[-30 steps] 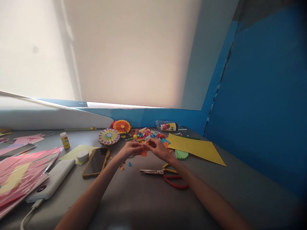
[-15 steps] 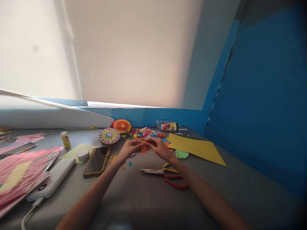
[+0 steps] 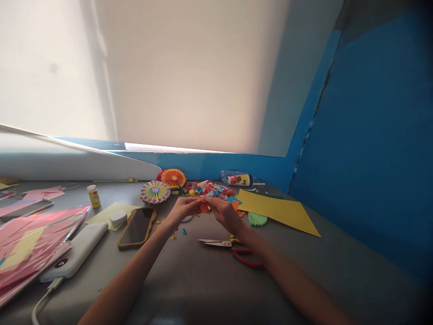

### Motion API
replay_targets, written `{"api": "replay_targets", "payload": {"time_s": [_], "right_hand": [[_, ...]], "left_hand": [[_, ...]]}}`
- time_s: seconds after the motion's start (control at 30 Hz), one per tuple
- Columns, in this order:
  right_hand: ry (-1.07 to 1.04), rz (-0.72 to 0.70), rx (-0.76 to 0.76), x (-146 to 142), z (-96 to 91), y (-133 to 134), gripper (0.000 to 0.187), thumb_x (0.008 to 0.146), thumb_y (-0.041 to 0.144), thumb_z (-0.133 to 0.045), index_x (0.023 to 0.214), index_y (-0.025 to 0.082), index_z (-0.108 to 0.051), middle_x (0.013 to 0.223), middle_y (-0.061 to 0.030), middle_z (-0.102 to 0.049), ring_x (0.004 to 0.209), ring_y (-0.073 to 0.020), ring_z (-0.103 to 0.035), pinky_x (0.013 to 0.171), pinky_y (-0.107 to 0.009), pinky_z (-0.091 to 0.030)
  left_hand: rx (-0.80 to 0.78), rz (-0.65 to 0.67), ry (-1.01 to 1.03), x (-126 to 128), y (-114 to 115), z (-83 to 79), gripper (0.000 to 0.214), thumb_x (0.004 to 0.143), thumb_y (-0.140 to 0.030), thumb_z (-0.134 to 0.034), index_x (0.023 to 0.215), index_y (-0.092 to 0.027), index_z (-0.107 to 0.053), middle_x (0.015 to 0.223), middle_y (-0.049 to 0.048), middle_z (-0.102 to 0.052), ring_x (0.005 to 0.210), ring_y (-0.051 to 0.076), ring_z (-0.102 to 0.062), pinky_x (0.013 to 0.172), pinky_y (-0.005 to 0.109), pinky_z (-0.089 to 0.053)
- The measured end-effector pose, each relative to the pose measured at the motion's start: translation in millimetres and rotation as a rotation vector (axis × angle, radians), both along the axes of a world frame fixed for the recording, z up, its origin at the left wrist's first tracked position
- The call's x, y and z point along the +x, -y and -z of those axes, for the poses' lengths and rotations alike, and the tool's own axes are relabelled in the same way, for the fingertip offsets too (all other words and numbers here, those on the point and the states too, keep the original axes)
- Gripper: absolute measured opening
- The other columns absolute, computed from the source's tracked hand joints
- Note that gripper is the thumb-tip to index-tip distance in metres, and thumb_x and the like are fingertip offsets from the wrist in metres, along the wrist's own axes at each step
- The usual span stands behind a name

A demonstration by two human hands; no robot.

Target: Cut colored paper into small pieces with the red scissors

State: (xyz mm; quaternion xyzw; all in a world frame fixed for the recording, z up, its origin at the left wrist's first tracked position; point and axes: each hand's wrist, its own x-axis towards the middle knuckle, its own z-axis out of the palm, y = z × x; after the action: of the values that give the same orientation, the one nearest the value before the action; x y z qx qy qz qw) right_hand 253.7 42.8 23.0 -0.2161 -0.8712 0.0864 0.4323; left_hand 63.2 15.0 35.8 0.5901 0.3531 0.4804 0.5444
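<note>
A small piece of orange paper (image 3: 204, 207) is held up between my two hands, over the middle of the table. My left hand (image 3: 183, 210) pinches it from the left with fingers closed. From the right, my right hand (image 3: 223, 213) has its fingers closed at the paper's upper edge, and they partly cover it. Below the right wrist lies a pair of scissors (image 3: 218, 243), blades pointing left; the forearm hides part of the handles. Behind the hands is a heap of coloured paper scraps (image 3: 207, 187).
Folded paper rosettes (image 3: 155, 192) stand behind my left hand. A phone (image 3: 137, 228), a white power bank (image 3: 78, 253) and a small yellow bottle (image 3: 94, 197) are on the left. To the right lie a yellow sheet (image 3: 277, 211) and a green pleated fan (image 3: 257, 219).
My right hand has turned, its fingers now stretching flatter across the top of the orange paper, and its wrist and forearm have dropped over the scissors' handles. My left hand is almost unmoved.
</note>
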Motion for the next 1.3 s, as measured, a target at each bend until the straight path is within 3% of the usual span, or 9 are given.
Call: {"api": "replay_targets", "payload": {"time_s": [0.23,0.47,0.83,0.97,1.17,1.3], "right_hand": [[0.181,0.097,0.189,6,-2.1,-1,0.054,0.090,0.002,-0.035,0.140,0.024,-0.037,0.132,-0.0081,-0.055,0.116,-0.0222,-0.057,0.094,-0.037,-0.051],[0.256,0.122,0.392,6,-1.6,-3,0.051,0.092,0.002,-0.032,0.141,0.016,-0.032,0.131,-0.0147,-0.054,0.116,-0.0228,-0.057,0.090,-0.037,-0.053],[0.215,0.158,0.301,4,-0.6,0,0.058,0.091,0.000,-0.032,0.145,0.021,-0.025,0.135,-0.0105,-0.051,0.120,-0.0213,-0.053,0.098,-0.038,-0.049],[0.154,0.147,0.255,1,1.0,1,0.057,0.091,0.001,-0.035,0.143,0.023,-0.029,0.135,-0.0087,-0.052,0.122,-0.0215,-0.052,0.099,-0.038,-0.048],[-0.034,0.197,0.177,-4,1.7,3,0.044,0.093,0.015,-0.045,0.135,0.026,-0.042,0.120,-0.0071,-0.064,0.102,-0.0220,-0.065,0.082,-0.034,-0.057],[0.057,0.169,0.243,-1,2.1,1,0.048,0.093,0.011,-0.042,0.139,0.025,-0.036,0.119,-0.0076,-0.064,0.107,-0.0216,-0.063,0.086,-0.035,-0.055]], "left_hand": [[-0.058,0.052,0.060,-3,-1,-5.9,0.050,0.070,-0.046,-0.072,0.105,-0.010,-0.069,0.106,0.0142,-0.070,0.106,0.027,-0.062,0.098,0.037,-0.044],[-0.019,0.027,0.058,-2,-4,-2.5,0.049,0.071,-0.046,-0.071,0.105,-0.010,-0.069,0.103,0.0141,-0.071,0.104,0.028,-0.064,0.097,0.037,-0.045],[0.055,0.014,0.078,1,2,-9.1,0.050,0.073,-0.044,-0.069,0.111,-0.011,-0.065,0.109,0.0151,-0.069,0.107,0.028,-0.062,0.096,0.037,-0.045],[0.070,-0.013,0.093,2,0,-8.2,0.050,0.070,-0.045,-0.071,0.107,-0.012,-0.066,0.105,0.0136,-0.070,0.102,0.027,-0.064,0.093,0.037,-0.047],[0.114,-0.048,0.065,3,-8,-2.3,0.045,0.069,-0.046,-0.072,0.094,-0.010,-0.067,0.088,0.0109,-0.073,0.083,0.025,-0.070,0.083,0.038,-0.053],[0.105,0.004,0.051,1,-3,-5.3,0.044,0.072,-0.044,-0.070,0.099,-0.010,-0.068,0.092,0.0119,-0.073,0.088,0.026,-0.069,0.086,0.037,-0.052]]}}
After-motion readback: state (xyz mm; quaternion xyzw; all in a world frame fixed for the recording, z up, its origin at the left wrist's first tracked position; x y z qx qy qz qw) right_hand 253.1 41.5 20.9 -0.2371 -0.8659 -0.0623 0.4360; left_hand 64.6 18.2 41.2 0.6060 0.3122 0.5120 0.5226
